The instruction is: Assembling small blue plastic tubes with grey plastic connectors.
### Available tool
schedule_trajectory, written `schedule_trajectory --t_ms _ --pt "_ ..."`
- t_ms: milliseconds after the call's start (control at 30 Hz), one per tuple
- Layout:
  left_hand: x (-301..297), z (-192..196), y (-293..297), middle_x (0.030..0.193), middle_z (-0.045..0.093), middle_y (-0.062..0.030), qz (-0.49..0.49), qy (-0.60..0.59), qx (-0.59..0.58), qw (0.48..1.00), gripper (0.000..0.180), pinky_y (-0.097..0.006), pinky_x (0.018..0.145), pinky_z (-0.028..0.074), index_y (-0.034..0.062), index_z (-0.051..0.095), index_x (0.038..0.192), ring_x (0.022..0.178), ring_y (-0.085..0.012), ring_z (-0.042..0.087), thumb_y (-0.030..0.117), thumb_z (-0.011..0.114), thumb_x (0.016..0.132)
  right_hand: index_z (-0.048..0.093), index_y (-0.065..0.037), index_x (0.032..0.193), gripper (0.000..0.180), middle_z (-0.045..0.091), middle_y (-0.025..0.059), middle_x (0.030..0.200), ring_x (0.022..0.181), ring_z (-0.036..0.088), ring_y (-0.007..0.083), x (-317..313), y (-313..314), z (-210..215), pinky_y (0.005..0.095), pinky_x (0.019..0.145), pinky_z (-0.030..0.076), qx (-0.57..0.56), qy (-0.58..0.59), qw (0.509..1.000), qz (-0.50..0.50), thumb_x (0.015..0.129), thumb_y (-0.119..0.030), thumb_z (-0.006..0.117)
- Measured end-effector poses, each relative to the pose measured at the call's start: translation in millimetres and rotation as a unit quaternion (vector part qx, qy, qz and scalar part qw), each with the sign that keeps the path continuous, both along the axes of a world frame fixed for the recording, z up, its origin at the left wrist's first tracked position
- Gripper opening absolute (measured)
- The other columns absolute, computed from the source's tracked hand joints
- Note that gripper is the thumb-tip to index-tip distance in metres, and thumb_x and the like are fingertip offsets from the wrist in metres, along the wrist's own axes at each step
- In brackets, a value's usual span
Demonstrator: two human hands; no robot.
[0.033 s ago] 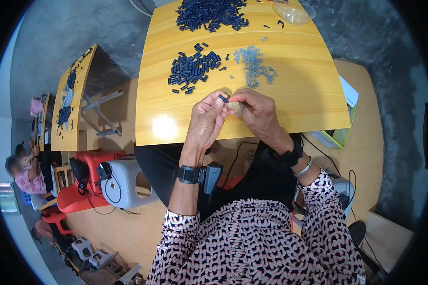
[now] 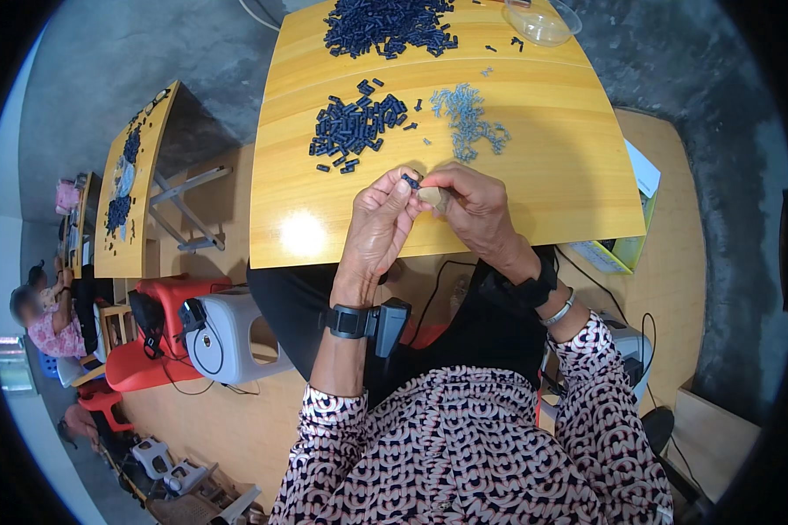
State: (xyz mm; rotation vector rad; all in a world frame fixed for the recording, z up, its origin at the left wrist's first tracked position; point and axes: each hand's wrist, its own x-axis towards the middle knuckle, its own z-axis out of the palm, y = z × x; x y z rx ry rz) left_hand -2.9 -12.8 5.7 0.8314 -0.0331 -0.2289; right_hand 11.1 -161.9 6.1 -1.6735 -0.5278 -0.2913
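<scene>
Right of the right hand [image 2: 481,210], bare worktop [image 2: 552,166] leaves a wide way through; left of the left hand [image 2: 378,219], another open strip runs to the side edge. Ahead of the left hand, a pile of dark pieces [image 2: 355,127] blocks a low reach; ahead of the right, scattered silvery pieces [image 2: 464,118] do. The narrow lane between them holds loose dark bits [image 2: 411,127].

No visible change since before
</scene>
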Motion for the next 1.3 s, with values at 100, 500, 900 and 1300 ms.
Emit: schedule_trajectory --t_ms 100,500,900,1300 --pt "1 -2 2 0.083 0.057 -0.0010 -0.002 0.011 -0.029 1.000 0.015 -0.022 0.076 0.050 0.0002 0.055 0.102 0.074 -0.0066 0.055 0.011 0.053 0.092 0.060 0.001 0.086 0.011 0.061 0.0107 0.076 0.070 0.061 0.0210 2 3 1 0.0267 0.061 0.047 0.008 -0.027 0.999 0.014 0.076 0.007 0.059" --pt "-1 0 3 0.080 0.058 -0.0039 0.017 0.035 -0.051 0.998 0.016 -0.030 0.073 0.049 -0.0020 0.057 0.102 0.071 -0.0120 0.055 0.009 0.052 0.092 0.061 0.001 0.086 0.009 0.060 0.0054 0.078 0.071 0.058 0.0109 5 5 -4 0.0231 0.062 0.046 0.085 0.093 0.989 0.071 0.077 0.001 0.064" --pt "0 -2 6 0.081 0.058 -0.0034 0.008 0.011 -0.107 0.994 0.016 -0.026 0.068 0.046 -0.0022 0.060 0.101 0.071 -0.0109 0.052 0.008 0.055 0.090 0.059 0.000 0.087 0.011 0.059 0.0067 0.081 0.073 0.058 0.0148 3 11 7 0.0245 0.064 0.046 0.091 0.064 0.991 0.073 0.077 0.001 0.063" --pt "-1 -1 4 0.089 0.060 -0.0031 0.026 0.031 -0.076 0.996 0.016 -0.024 0.071 0.046 -0.0004 0.060 0.102 0.076 -0.0084 0.054 0.010 0.056 0.090 0.057 -0.001 0.084 0.011 0.060 0.0077 0.079 0.074 0.060 0.0187 16 4 10 0.0277 0.062 0.046 -0.009 -0.044 0.996 0.076 0.076 0.004 0.061"
